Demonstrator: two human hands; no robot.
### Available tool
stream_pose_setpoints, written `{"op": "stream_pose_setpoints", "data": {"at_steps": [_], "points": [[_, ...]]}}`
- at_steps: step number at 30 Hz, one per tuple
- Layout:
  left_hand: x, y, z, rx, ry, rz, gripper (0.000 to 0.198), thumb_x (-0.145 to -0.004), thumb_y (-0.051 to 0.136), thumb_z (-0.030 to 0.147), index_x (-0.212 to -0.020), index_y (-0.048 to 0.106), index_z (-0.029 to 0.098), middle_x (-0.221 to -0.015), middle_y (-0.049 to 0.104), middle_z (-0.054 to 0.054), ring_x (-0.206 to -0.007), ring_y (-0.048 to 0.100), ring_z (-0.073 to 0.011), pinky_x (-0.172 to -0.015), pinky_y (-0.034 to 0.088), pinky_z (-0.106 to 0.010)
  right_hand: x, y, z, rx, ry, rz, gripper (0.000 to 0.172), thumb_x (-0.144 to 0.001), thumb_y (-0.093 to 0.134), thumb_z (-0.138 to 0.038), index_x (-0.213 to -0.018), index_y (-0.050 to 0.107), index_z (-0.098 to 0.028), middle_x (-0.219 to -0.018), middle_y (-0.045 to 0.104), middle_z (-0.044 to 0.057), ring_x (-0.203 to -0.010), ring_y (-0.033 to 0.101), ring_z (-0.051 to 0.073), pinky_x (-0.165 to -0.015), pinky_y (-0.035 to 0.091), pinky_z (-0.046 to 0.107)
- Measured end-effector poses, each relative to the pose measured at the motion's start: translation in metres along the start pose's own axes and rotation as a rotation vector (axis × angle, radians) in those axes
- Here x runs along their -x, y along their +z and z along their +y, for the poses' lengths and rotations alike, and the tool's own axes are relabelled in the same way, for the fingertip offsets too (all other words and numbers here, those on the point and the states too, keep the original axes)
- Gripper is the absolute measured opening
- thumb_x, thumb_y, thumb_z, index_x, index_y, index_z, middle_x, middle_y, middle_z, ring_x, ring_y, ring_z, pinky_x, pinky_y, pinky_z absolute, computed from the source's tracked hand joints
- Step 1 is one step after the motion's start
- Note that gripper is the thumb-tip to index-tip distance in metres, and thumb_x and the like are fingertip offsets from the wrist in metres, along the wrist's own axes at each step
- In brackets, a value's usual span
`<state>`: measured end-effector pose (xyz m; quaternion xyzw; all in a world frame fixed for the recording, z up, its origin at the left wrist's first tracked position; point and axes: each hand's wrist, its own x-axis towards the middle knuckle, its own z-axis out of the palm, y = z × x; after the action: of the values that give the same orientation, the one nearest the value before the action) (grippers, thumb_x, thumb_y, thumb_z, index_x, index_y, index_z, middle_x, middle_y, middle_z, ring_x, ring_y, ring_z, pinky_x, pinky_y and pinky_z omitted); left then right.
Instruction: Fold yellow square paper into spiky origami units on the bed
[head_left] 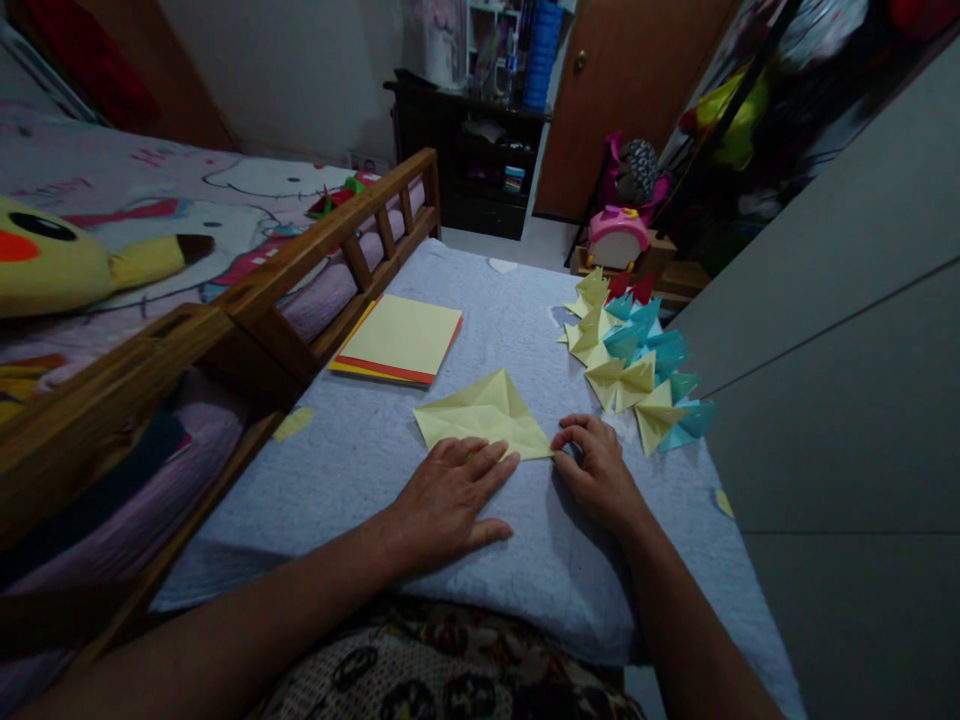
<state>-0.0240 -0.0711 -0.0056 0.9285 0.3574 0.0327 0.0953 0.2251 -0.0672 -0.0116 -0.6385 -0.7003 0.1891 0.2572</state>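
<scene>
Creased pale-yellow paper [486,412], nearly flat

On the cloth [517,325]: paper stack [401,338] behind-left of 1 sheet [487,412], paper figures [626,345] behind-right

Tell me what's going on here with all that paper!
Someone is handling a pale yellow creased sheet on a bluish cloth. The left hand rests along its near edge, while the fingertips of the right hand are at its right corner; whether they pinch it is hard to tell. Farther left lies a stack of paper sheets, pale yellow on top. At the right stand folded paper pieces in yellow, blue and red.
</scene>
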Motion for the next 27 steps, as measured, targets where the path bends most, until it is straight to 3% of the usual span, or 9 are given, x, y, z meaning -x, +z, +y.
{"op": "stream_pose_setpoints", "data": {"at_steps": [4,9,27], "points": [[0.001,0.002,0.000,0.000,-0.002,0.009,0.070,-0.095,0.049,0.066,-0.152,0.035,0.027,-0.155,0.044,-0.008,-0.136,0.040,-0.0312,-0.112,0.029,-0.048,0.003,-0.001,-0.003,0.040,-0.037,-0.032,0.017,-0.081,0.059,-0.022,-0.096,0.066,-0.025,-0.123,0.058,0.009,-0.122,0.049,0.029,-0.105,0.034,0.050],[0.000,0.001,0.000,-0.020,0.007,0.005,0.071,-0.095,0.049,0.066,-0.152,0.035,0.025,-0.155,0.044,-0.009,-0.134,0.042,-0.0312,-0.112,0.030,-0.047,0.000,0.001,-0.006,0.074,-0.018,-0.064,0.006,-0.083,0.063,-0.024,-0.087,0.067,-0.024,-0.126,0.058,0.010,-0.124,0.046,0.031,-0.105,0.032,0.052],[-0.017,0.008,0.018,-0.045,-0.077,0.032,0.069,-0.096,0.049,0.065,-0.152,0.036,0.028,-0.155,0.043,-0.010,-0.136,0.038,-0.0347,-0.111,0.031,-0.051,-0.012,-0.001,0.003,0.050,0.021,-0.001,0.010,-0.085,0.057,-0.025,-0.083,0.067,-0.023,-0.132,0.057,0.010,-0.130,0.042,0.033,-0.106,0.031,0.054]]}}
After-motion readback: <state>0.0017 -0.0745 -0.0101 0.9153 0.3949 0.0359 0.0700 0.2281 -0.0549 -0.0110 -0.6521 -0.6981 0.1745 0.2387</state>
